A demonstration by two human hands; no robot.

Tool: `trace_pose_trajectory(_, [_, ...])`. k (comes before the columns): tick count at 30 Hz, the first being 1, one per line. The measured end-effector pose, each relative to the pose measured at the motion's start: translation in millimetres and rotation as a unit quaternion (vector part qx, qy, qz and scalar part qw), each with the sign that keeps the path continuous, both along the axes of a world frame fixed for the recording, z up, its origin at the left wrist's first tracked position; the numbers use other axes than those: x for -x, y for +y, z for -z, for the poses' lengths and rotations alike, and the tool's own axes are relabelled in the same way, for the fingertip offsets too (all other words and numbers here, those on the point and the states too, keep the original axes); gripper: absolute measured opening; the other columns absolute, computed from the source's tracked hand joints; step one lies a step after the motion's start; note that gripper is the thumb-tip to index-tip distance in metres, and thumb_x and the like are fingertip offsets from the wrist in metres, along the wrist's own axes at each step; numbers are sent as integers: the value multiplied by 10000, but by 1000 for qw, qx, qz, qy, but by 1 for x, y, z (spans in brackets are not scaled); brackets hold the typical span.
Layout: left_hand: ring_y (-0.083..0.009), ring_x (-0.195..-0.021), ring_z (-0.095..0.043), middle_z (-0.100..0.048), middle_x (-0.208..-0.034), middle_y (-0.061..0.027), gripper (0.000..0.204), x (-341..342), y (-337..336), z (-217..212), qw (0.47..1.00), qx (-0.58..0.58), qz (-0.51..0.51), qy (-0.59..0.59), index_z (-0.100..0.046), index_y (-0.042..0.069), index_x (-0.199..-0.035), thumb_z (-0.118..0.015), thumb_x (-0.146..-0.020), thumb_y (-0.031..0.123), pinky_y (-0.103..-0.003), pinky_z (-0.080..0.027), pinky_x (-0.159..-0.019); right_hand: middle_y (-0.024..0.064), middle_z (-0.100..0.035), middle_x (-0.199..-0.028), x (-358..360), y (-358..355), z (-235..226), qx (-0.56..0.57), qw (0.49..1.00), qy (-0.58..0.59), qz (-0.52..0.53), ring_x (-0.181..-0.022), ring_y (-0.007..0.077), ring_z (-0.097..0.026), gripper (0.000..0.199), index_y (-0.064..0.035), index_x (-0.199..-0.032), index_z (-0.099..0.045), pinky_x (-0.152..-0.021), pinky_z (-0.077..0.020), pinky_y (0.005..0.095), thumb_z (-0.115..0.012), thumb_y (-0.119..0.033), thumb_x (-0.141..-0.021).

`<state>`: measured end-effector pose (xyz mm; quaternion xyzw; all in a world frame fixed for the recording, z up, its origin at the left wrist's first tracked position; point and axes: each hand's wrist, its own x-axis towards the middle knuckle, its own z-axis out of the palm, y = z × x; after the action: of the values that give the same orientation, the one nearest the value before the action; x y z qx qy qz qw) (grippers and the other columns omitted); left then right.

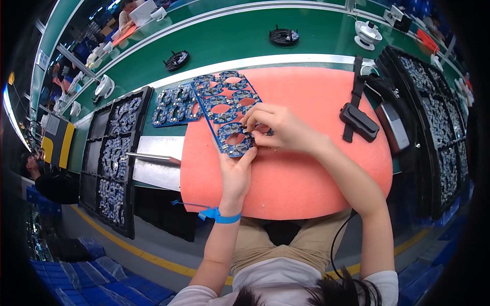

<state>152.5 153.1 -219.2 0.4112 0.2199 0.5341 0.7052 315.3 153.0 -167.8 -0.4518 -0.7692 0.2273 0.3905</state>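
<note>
A blue circuit board panel (224, 118) with several ring-shaped boards in it is held tilted over a pink mat (306, 178). My left hand (235, 176) grips its near edge, thumb on top; the fingers beneath are hidden by the panel. My right hand (279, 126) is closed in a pinch at the panel's near right ring. Its fingertips cover whatever they grip there. Behind the held panel, to the left, a second blue circuit board panel (171, 113) lies on the bench. A blue wrist strap (227, 218) circles my left wrist.
Black trays of small circuit boards, one left (133, 168) and one right (434, 168), flank the mat. A black strapped device (361, 122) rests on the mat's right. A metal strip (153, 158) lies at left. Black round holders (284, 36) sit on the green surface beyond.
</note>
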Motion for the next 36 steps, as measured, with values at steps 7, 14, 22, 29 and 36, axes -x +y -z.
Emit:
trace_pose_trajectory(7, [-214,-1177,-467,-392,-1327,-133,870,-2,-2,-5,1000,23,1,-14,-80,169,-1463,-476,-793,-218,-347,-437,-965,84,-597,-1055,-13,1,9,-136,982,-134,1,-949,257,-582,138,-22,-829,-576,-827,-484,362,-651,-58,-719])
trace_pose_trajectory(14, [-226,-1214,-442,-370,-1367,-145,871,-1,-3,-6,1000,17,4,-8,-73,163,-1464,-474,-791,-218,-357,-421,-983,89,-592,-1024,-10,-2,1,-81,985,-154,14,-926,264,-583,131,-31,-814,-569,-800,-472,360,-648,-86,-726])
trace_pose_trajectory(22, [-265,-1220,-460,-394,-1374,-146,781,-2,-2,-5,1000,3,2,2,-173,128,-1443,-492,-802,-185,-373,-413,-1001,108,-575,-906,-21,2,5,-133,972,-177,80,-868,294,-574,160,-25,-860,-538,-767,-464,390,-608,-54,-719])
trace_pose_trajectory(29, [-287,-1188,-501,-412,-1365,-135,673,-1,-2,-6,1000,11,9,0,-272,75,-1380,-495,-800,-182,-357,-424,-982,126,-582,-891,-34,2,11,-25,967,-229,111,-866,308,-581,164,-4,-869,-575,-752,-473,391,-613,-45,-714])
trace_pose_trajectory(36, [-293,-1201,-490,-408,-1368,-131,666,-1,-2,-7,1000,6,12,3,-273,71,-1383,-488,-802,-176,-364,-416,-992,123,-588,-864,-34,3,8,-58,965,-239,93,-825,304,-591,214,-4,-934,-607,-734,-481,398,-615,-51,-725])
